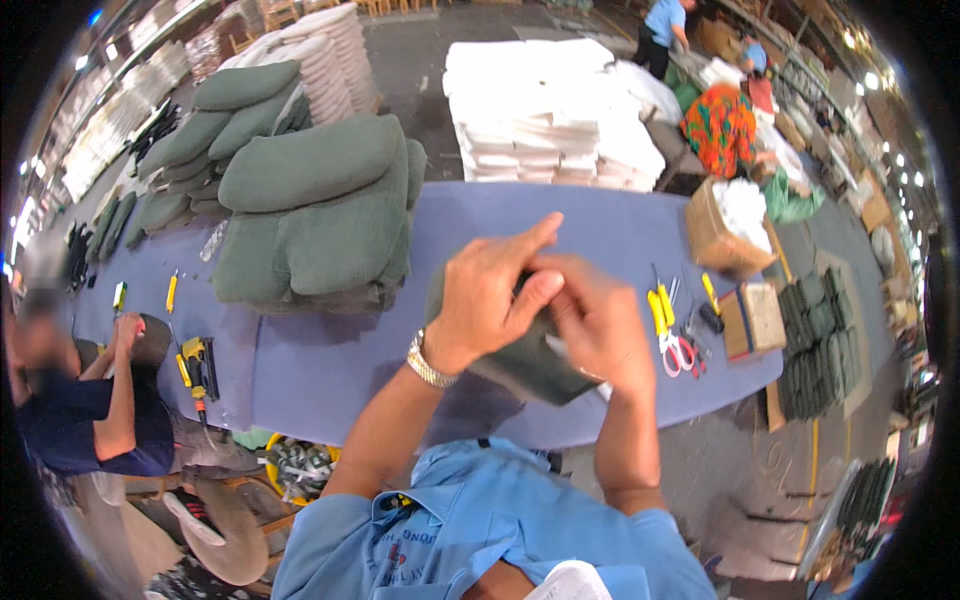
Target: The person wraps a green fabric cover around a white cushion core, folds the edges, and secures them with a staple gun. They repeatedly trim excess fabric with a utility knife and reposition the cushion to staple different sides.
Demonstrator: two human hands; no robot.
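A dark green fabric-covered cushion lies on the blue-covered table beneath both my hands, largely hidden by them. Over its left part is my left hand, a metal-band watch on the wrist, its index finger and thumb stretched out and apart. Close against it, my right hand is bent over the cushion and smeared by motion. A small pale bit shows by the right fingers; I cannot make out what it is or whether they hold it.
Stacked green cushions stand left of my hands, white stacked pieces beyond the table. Pink-handled scissors, other hand tools and a small box lie right. A yellow staple gun lies left, near a seated co-worker.
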